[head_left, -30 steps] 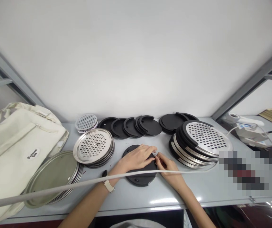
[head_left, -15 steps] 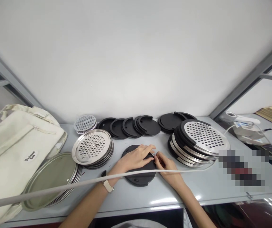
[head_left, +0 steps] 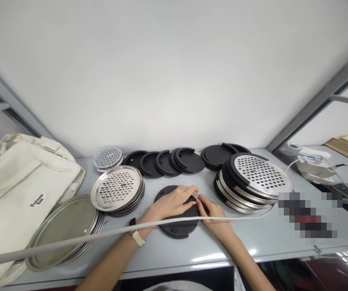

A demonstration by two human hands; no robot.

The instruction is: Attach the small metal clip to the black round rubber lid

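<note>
Nearest the viewer: white cable (head_left: 71,243) slung across view, in front of L forearm + R hand; looks off the desk (head_left: 210,248), exact ht. can't tell. Next, black disc (head_left: 183,227) flat on desk, approx. centred betw. the forearms. L hand (head_left: 176,202) palm-down on disc's upper half, fingers bent twd. its R rim; whether L fingertips grip anything, can't tell. R hand (head_left: 214,214) just outside same rim, thumb + forefinger pinched tog. on small metal bit (head_left: 196,197). Key relation (my judgement): bit sits at disc's R rim, in the narrow gap betw. both sets of fingertips; from R hand it lies up + L, from L hand just beyond the thumb, twd. R. Both hands v. close; R nearer, fingertips touching. Long axis of bit too small to read; disc is round, so none there. Farther out: green trays (head_left: 66,222) stacked to L, well apart from disc; beyond them, holed plates (head_left: 119,188) in a pile. To R, taller pile of plates + discs (head_left: 262,174), near R hand. Farthest, row of black discs (head_left: 190,161), overlapping, by wall (head_left: 174,81).
</note>
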